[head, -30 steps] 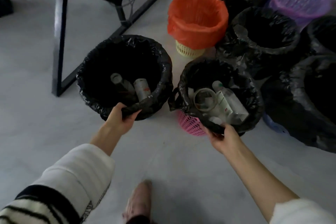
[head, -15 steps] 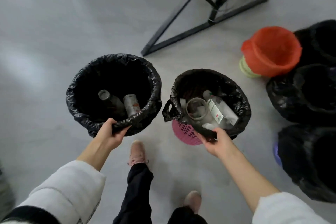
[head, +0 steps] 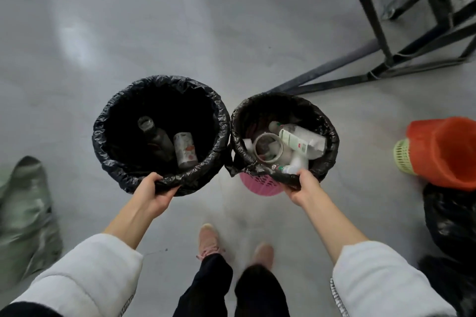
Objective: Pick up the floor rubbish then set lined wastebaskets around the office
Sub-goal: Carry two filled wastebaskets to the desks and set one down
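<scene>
Wastebaskets are being carried off: the left hand [head: 152, 192] is clamping the black-lined bin [head: 161, 134], the right hand [head: 302, 184] the pink one [head: 258, 185] beside it. The orange-lined bin [head: 445, 152] is sliding away right, so placing is starting. Grey floor [head: 154, 33] is lying open ahead.

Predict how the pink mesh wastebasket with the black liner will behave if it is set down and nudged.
The pink mesh wastebasket with the black liner is probably light, since the right hand lifts it by the rim alone. The white plastic bottles and the tape roll lie loose, so they would likely shift. The thin liner probably crumples and could slip off.
</scene>
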Demonstrator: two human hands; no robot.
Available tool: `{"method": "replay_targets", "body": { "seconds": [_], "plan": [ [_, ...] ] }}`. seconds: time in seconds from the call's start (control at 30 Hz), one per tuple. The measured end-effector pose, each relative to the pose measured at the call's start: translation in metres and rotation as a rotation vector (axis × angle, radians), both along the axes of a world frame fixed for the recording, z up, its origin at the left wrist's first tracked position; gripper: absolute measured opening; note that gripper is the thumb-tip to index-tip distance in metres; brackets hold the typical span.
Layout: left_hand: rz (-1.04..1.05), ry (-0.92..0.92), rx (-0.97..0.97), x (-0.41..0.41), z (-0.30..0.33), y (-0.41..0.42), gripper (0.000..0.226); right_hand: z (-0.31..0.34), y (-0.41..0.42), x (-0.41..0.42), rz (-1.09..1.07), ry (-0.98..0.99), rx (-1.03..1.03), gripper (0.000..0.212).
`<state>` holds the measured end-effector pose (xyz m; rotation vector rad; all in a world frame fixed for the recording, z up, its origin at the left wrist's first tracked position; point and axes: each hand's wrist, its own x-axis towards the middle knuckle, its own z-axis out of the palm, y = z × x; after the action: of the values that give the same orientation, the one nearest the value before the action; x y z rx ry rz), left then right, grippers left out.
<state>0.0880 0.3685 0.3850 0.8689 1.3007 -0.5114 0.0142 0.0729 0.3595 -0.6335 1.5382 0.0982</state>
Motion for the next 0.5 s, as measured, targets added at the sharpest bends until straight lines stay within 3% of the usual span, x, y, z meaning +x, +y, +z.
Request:
{"method": "replay_targets", "body": {
  "seconds": [0.23, 0.5],
  "plan": [
    [0.093, -0.001, 0.009, 0.098, -0.039, 0.006, 0.016, -0.055, 0.005, 0.137, 0.123, 0.079, 0.05, 0.047],
    [0.203, -0.004, 0.015, 0.204, -0.118, -0.021, 0.013, -0.125, -0.015, 0.279, 0.195, 0.005, 0.098, 0.043]
  ]
}}
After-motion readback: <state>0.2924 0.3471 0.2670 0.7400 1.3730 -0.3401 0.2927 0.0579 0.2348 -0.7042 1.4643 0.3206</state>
